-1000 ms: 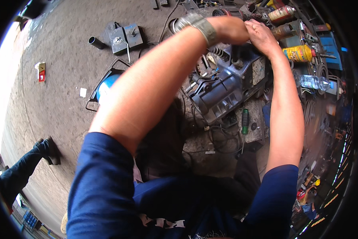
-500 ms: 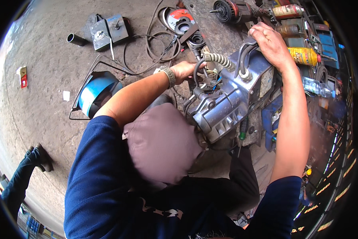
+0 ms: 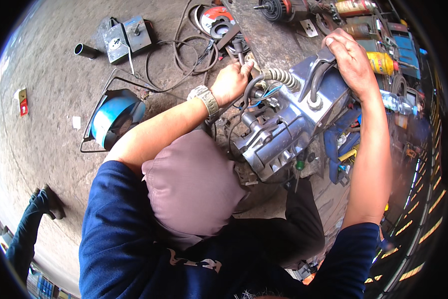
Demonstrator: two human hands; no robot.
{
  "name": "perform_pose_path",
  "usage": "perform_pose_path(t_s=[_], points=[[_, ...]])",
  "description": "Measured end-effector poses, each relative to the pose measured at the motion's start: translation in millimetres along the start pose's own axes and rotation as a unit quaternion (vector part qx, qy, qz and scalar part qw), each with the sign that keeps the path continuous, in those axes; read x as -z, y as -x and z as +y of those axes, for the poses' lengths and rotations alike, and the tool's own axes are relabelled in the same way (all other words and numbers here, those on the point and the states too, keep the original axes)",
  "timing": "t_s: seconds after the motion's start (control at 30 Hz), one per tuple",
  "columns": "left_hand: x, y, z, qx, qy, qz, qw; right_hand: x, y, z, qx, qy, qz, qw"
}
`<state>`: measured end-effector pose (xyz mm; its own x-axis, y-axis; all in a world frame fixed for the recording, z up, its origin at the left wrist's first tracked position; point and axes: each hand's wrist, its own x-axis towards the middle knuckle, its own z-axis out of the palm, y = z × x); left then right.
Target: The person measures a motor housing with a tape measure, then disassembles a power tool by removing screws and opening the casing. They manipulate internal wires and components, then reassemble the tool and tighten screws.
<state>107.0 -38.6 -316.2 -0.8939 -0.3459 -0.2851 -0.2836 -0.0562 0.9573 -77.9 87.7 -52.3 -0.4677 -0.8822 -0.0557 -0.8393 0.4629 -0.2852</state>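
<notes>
In front of me stands a silvery metal machine housing (image 3: 283,137) with a ribbed hose (image 3: 282,77) and thick dark cables (image 3: 309,82) on it. My right hand (image 3: 351,60) is closed over its far upper end, its fingers on a dark flat piece by the cables. My left hand (image 3: 231,83), with a watch on its wrist, is beside the hose and loose blue and dark wires (image 3: 268,94). Its fingers are curled round something slim and dark that I cannot make out. A green-handled screwdriver (image 3: 300,165) is at the housing's near side.
A rounded mauve cloth (image 3: 191,184), like a cap, is below my left forearm. On the floor are a blue round fan-like unit (image 3: 117,119), a metal box (image 3: 129,40), a black tube (image 3: 86,51) and coiled cables (image 3: 181,60). Bottles and tools crowd the right, with a yellow bottle (image 3: 382,63).
My left hand has shifted up beside the hose, its thumb now showing. The right hand and the housing's upper end have moved right in the picture. The whole view has shifted slightly.
</notes>
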Motion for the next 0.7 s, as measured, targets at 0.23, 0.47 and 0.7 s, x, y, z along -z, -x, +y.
perform_pose_path(t_s=[0.23, 0.47, 0.7], points=[[15.9, 23.9, 61.7, -0.016, -0.116, -0.022, 0.993, 22.4, 43.4, -4.3, 0.032, -0.049, 0.034, 0.998], [9.8, 22.9, 71.1, -0.131, -0.169, -0.056, 0.975, 33.4, 83.3, -17.0, 0.062, -0.068, 0.074, 0.993], [-3.2, 23.4, 93.5, -0.205, -0.212, -0.053, 0.954, 43.2, 115.0, -10.0, 0.024, -0.118, 0.089, 0.989]])
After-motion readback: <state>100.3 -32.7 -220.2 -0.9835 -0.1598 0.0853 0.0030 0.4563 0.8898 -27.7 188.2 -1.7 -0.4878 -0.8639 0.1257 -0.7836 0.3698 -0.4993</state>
